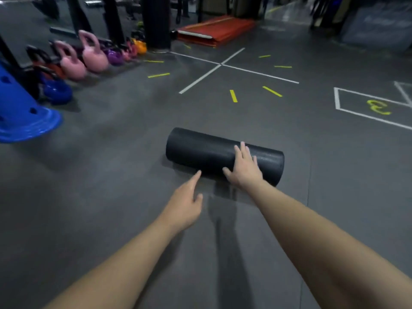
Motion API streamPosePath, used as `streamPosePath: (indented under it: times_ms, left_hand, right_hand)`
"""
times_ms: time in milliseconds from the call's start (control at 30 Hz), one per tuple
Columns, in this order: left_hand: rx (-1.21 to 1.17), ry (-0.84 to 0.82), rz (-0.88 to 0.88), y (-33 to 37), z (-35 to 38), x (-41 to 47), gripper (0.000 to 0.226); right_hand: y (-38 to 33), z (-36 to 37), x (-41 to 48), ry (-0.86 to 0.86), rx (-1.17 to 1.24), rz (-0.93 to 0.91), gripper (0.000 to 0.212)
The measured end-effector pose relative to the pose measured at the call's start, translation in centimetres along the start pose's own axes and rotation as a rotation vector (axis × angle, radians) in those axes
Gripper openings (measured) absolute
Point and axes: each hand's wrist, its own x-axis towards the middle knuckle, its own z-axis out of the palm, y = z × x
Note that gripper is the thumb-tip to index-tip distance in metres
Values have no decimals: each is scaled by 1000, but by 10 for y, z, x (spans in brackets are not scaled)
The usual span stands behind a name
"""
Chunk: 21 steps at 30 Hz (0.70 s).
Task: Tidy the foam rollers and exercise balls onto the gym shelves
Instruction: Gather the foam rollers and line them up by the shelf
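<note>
Two bare hands are meeting a black foam roller (200, 152) lying on the grey gym floor (111, 175): right hand (245, 168) resting flat on top, fingers straight; left hand (185, 201) reaching in, fingers loose, holding nothing. Spreading the grip wider is looking steadier.

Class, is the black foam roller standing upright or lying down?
Lying down: the foam roller rests lengthwise on the floor, right hand flat on it.

Bare floor (116, 166) rings the foam roller (200, 150); kettlebells (93, 56) line the far left.
</note>
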Motion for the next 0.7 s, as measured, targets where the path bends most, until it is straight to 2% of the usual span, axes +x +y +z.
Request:
streamPosePath:
  times_ms: [67, 133, 167, 233, 300, 367, 400, 433, 467, 533, 567, 600, 700]
  left_hand:
    - [49, -54, 8, -31, -5, 11, 68]
    - [155, -118, 19, -61, -19, 17, 67]
    - [198, -132, 8, -75, -27, 21, 66]
    - [222, -101, -48, -97, -36, 28, 61]
    - [188, -48, -98, -103, -34, 36, 57]
    - [134, -40, -122, -99, -25, 41, 58]
    - [107, -48, -126, -96, -18, 43, 60]
    - [79, -57, -134, -93, -9, 44, 62]
    - [62, -66, -175, -89, 0, 43, 64]
    - [35, -67, -351, -88, 16, 33, 67]
    - [30, -69, -436, -91, 23, 23, 68]
    - [30, -87, -492, -96, 30, 12, 71]
    - [20, -161, -567, -114, 41, -12, 78]
  right_hand:
    - [26, 2, 53, -135, -95, 17, 93]
    - [52, 8, 78, -161, -148, 82, 93]
    - [58, 14, 81, -97, -179, 82, 86]
    - [50, 29, 67, 182, -236, -3, 56]
    - [35, 51, 34, 428, -244, -121, 48]
    - [14, 61, 2, 510, -224, -253, 42]
    - [6, 65, -5, 490, -249, -302, 37]
    - [-2, 68, -9, 414, -274, -314, 41]
    - [-9, 69, -11, 287, -313, -294, 64]
    - [-22, 68, -17, 37, -388, -221, 129]
    - [-25, 67, -20, -28, -403, -193, 147]
    - [-25, 65, -23, -53, -436, -194, 151]
    - [-15, 51, -29, -13, -609, -222, 126]
